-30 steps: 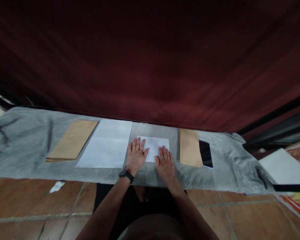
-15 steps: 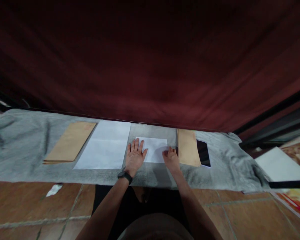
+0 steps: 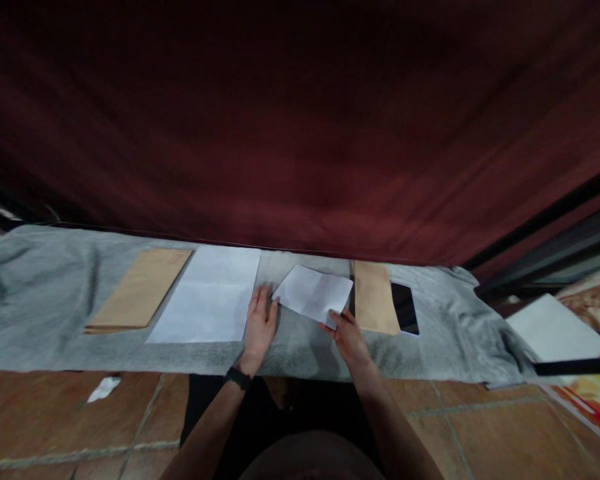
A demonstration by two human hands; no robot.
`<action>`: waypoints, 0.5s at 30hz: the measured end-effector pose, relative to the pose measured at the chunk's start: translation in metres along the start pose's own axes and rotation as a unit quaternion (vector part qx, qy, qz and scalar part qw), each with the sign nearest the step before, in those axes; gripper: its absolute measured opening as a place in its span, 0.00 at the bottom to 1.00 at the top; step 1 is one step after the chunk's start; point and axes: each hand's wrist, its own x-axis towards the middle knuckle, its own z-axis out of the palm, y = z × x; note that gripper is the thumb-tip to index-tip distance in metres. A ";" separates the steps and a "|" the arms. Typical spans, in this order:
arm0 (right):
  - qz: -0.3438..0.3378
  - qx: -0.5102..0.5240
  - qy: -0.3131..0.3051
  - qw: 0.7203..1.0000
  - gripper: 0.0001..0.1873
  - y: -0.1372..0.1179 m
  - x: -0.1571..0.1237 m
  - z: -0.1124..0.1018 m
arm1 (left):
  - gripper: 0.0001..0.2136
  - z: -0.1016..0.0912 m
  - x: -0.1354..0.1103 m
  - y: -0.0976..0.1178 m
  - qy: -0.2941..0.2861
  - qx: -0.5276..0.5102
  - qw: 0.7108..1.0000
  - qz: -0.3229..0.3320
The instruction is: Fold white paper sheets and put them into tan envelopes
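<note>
A folded sheet of white paper [image 3: 314, 291] is tilted in front of me, partly lifted off the grey cloth. My right hand [image 3: 349, 335] pinches its lower right corner, thumb on top and fingers at the edge. Flat on the cloth lies my left hand [image 3: 261, 323], fingers stretched out, its thumb beside the paper's left corner; whether they touch I cannot tell. Left of that hand is a stack of larger white paper [image 3: 207, 300] with a crease across it. Brown envelopes [image 3: 377, 297] lie just right of my right hand.
More brown envelopes [image 3: 143, 287] are stacked at the left. A phone [image 3: 405, 309] lies right of the nearer envelopes. Grey cloth [image 3: 450, 313] covers the narrow table, and a dark red curtain [image 3: 300, 167] hangs along its back. A white board [image 3: 560, 330] is at the far right.
The folded paper has come up off the cloth and turned at an angle, its right corner now in my right hand. My left hand has slid off it, leftward and nearer to me.
</note>
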 end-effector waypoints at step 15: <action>0.252 0.094 -0.275 0.923 0.21 0.002 -0.083 0.026 | 0.35 0.012 -0.016 0.019 -0.041 -0.305 0.914 -0.265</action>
